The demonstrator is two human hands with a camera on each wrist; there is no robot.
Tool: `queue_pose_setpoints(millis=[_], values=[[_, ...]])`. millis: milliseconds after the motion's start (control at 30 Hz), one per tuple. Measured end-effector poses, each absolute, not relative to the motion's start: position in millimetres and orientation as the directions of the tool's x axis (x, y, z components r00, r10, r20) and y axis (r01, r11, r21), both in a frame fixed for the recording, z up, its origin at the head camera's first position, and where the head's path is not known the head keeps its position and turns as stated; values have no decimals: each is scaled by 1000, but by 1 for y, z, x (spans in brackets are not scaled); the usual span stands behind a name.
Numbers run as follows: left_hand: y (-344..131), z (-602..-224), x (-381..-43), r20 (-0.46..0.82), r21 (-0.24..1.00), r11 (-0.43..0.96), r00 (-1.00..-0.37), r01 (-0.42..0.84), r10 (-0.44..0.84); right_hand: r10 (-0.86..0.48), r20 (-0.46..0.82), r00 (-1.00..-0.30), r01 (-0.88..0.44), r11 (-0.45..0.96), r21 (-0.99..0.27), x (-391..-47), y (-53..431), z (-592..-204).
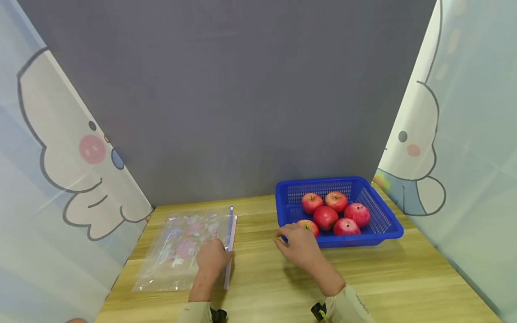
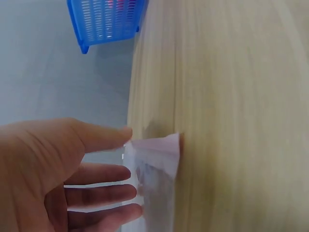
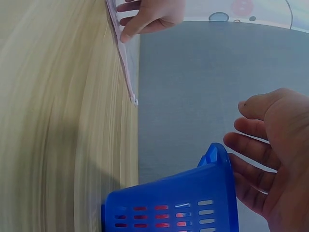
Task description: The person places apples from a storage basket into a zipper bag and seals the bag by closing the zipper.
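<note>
A clear plastic bag (image 1: pixel 177 240) with a colourful print lies flat on the left of the wooden table (image 1: pixel 258 273), its edge strips (image 1: pixel 231 251) facing a blue basket (image 1: pixel 391 229) on the right. The head view alone shows into the basket, where six red apples (image 1: pixel 325 218) are visible; the right wrist view shows only red through the slots of its side.

The person's left hand (image 1: pixel 213 256) is over the bag's strip edge. From the head its fingers are mostly hidden, but the left wrist view shows thumb and fingers apart, loosely extended beside the pale pink strip; whether a fingertip touches the strip cannot be told.

The right hand (image 1: pixel 300 246) is at the basket's near left corner, seemingly in front of an apple from the head. The right wrist view shows its fingers spread and slightly bent, just beside the rim; contact there is unclear.
</note>
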State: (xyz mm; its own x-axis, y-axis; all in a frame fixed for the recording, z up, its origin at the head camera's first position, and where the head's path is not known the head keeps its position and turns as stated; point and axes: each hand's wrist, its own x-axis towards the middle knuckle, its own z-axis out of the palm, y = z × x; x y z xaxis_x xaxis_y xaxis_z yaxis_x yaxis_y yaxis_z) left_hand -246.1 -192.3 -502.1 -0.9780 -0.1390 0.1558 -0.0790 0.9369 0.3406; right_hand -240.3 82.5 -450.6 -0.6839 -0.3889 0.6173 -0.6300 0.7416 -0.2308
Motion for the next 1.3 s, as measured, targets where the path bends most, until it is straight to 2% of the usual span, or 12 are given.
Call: queue_pose_setpoints(millis=[167, 333, 600, 1033, 1300], values=[[-191, -505, -247, 139, 310, 945, -979, -101, -150, -382, 595, -707, -621, 738, -264, -242, 82, -453], [-186, -501, -247, 137, 309, 947, -981, -89, -136, -377, 607, -699, -624, 737, -260, -244, 82, -454], [-183, -497, -248, 117, 337, 934, -980, -116, -164, -390, 587, -709, -627, 729, -273, -245, 82, -453], [-193, -503, -252, 121, 510, 853, -973, -110, -198, -394, 579, -714, -623, 736, -267, -246, 83, -450], [-191, -495, -252, 199, 561, 827, -961, -48, -191, -402, 573, -714, -628, 729, -271, -247, 83, -451]])
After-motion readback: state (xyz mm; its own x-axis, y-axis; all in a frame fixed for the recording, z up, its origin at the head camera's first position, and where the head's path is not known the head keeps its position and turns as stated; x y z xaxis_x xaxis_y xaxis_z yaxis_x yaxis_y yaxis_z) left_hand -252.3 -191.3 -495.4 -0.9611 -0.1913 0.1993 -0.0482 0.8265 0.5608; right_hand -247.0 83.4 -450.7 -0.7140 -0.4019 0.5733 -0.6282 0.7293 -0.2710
